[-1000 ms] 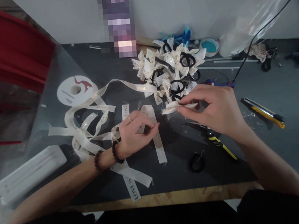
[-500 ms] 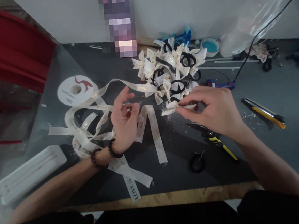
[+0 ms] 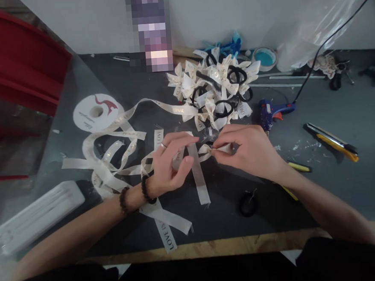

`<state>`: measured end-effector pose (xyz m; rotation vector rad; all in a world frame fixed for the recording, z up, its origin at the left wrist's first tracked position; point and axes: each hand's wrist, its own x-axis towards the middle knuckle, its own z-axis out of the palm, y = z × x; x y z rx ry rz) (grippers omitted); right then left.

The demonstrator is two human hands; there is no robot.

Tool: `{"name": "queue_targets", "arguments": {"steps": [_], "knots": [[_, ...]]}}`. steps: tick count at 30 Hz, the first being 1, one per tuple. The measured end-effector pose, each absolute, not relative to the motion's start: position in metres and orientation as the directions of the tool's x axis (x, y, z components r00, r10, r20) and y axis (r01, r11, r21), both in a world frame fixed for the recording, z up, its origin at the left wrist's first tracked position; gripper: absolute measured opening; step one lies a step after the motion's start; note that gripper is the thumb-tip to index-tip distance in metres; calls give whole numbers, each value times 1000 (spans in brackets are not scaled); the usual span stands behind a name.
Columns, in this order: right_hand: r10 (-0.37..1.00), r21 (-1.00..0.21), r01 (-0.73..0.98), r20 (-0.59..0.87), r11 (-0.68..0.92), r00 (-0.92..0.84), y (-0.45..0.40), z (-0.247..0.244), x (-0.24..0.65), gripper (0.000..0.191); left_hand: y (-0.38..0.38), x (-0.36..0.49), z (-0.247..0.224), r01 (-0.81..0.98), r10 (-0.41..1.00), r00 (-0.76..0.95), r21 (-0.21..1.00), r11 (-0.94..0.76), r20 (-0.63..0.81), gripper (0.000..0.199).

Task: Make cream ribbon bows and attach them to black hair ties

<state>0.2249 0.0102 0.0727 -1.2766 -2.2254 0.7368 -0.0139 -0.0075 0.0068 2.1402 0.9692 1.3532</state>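
Head view: ribbon bow at the right hand's fingertips.
Thumb and fingers pinch it, one end jutting toward the left hand, whose thumb and forefinger stand apart.

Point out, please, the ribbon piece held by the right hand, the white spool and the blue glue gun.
Ribbon piece (image 3: pixel 204 150): head view, its exposed left part.
White spool (image 3: pixel 84 114): head view, its flat face.
Blue glue gun (image 3: pixel 270 109): head view, the middle of its body.

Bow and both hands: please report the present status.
Right hand pinching bow. Left hand open, beside it. Loose ribbon partly beneath left hand.
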Motion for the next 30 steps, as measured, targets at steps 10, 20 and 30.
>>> {"name": "queue_targets", "arguments": {"steps": [10, 20, 30], "knots": [[879, -811, 511, 7, 284, -477, -1, 60, 211, 10, -10, -8, 6, 389, 763, 311, 656, -646, 567, 4], [854, -860, 475, -98, 186, -511, 8, 53, 217, 40, -6, -10, 2, 408, 851, 246, 747, -525, 463, 15], [801, -889, 456, -301, -40, -518, 9, 50, 214, 28, -9, -8, 5, 403, 839, 254, 735, -544, 482, 11]]}}
